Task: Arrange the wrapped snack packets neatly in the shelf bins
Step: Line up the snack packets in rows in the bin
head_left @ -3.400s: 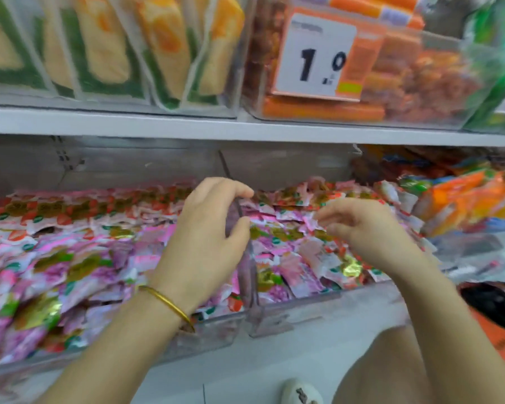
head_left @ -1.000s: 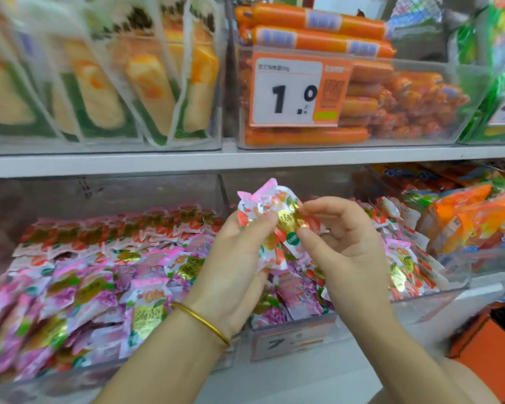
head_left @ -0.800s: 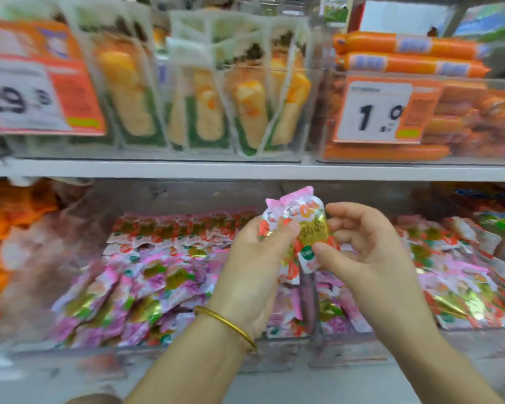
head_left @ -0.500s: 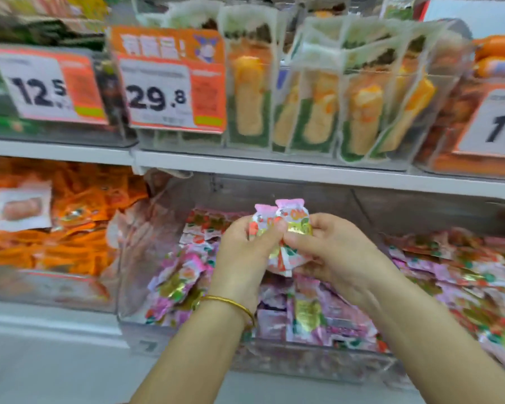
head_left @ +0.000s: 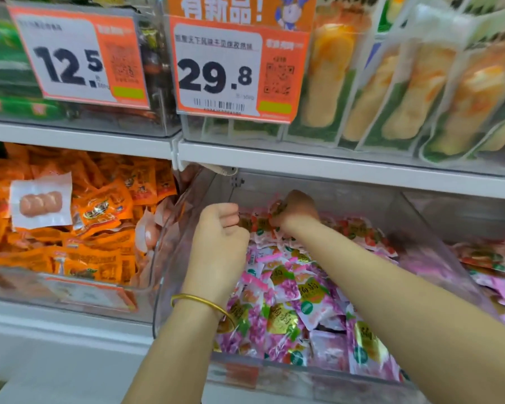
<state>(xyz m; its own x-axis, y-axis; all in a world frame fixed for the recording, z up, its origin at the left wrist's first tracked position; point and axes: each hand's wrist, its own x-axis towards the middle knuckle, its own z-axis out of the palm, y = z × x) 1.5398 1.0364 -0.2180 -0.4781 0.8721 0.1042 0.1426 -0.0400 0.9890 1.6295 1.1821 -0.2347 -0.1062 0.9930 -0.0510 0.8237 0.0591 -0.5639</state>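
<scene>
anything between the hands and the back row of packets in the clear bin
Nothing visible. Both the left hand and right hand are inside the clear bin, at the back-row packets; the right hand's fingers curl on them.

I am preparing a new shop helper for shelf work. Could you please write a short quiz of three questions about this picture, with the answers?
1. Multiple choice: which wrist wears the gold bangle? A. left B. right C. both
2. True or false: the right hand reaches deeper into the clear bin than the left hand.
3. Fill in: the price tag above the pink packets reads ____.

Key: 1 A; 2 true; 3 29.8
</scene>
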